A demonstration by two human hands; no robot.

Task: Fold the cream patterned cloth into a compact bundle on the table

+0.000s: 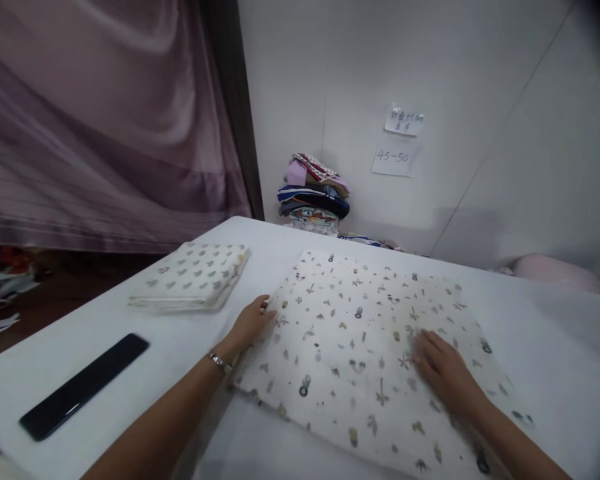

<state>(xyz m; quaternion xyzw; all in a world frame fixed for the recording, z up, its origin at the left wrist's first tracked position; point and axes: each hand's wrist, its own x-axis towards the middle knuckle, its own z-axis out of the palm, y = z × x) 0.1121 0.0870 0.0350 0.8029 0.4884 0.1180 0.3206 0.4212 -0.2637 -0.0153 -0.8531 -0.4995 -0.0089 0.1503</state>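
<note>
A white cloth (340, 353) with small plant-like and other printed motifs lies spread on the white table in front of me. At the cloth's left edge, my left hand (253, 322) has its fingers curled at the fabric and wears a metal bracelet (221, 362) on the wrist. My right hand (443, 365) rests on the right part of the cloth, palm down with its fingers stretched out and slightly blurred. Left of the spread cloth sits a folded white cloth (195, 273) with a grey repeating print.
A long dark flat object (85, 385) lies on the table (170, 360) at left. Behind the far edge stands a stack of folded fabrics (314, 193) against the wall. Two handwritten papers (393, 162) hang there. A pinkish curtain (105, 120) hangs at left.
</note>
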